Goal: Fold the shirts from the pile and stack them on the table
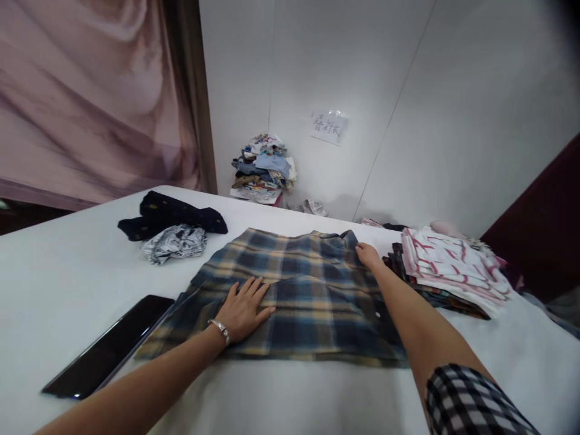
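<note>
A plaid shirt [299,302] in blue, tan and dark tones lies spread on the white table [281,399] in front of me. Flat on its left part rests my left hand [242,308], fingers spread, with a silver bracelet at the wrist. At the shirt's far right corner, near the collar [330,235], my right hand [368,255] has its fingers closed on the cloth edge. Small creases run across the fabric between the two hands.
Left of the shirt lie a black glossy phone-like slab [113,344], a crumpled black-and-white cloth [176,243] and a dark garment [176,214]. Folded clothes [453,263] are stacked at right. Another clothes pile [265,169] stands by the wall, below a handwritten paper sign [330,127].
</note>
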`<state>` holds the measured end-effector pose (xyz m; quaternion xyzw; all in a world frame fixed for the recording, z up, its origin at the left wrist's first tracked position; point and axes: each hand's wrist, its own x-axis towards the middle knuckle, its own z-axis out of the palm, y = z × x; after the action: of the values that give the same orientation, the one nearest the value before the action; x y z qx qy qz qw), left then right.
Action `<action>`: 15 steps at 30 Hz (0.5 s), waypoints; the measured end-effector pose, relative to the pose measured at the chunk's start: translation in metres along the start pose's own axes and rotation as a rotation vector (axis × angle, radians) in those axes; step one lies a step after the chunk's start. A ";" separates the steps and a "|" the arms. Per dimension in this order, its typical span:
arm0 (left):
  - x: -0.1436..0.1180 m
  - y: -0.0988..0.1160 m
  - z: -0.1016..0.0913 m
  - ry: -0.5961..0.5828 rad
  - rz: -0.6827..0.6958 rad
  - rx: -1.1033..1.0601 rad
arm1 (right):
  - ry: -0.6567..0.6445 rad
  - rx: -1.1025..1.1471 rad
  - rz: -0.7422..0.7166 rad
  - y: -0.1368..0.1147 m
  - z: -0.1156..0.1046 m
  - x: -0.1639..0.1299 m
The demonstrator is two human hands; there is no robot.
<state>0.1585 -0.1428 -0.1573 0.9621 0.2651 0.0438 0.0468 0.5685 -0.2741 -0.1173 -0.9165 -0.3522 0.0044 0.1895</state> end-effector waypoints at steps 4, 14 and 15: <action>0.000 -0.002 0.005 0.022 0.007 -0.004 | -0.015 0.056 -0.081 -0.035 0.027 0.042; -0.001 -0.005 0.005 0.012 0.014 -0.001 | -0.036 0.361 0.077 -0.073 0.066 0.076; -0.001 -0.004 0.005 0.011 0.014 -0.005 | -0.008 0.419 0.097 -0.070 0.061 0.077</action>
<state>0.1557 -0.1405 -0.1626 0.9635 0.2585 0.0499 0.0475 0.5722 -0.1553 -0.1401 -0.8728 -0.2999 0.0903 0.3743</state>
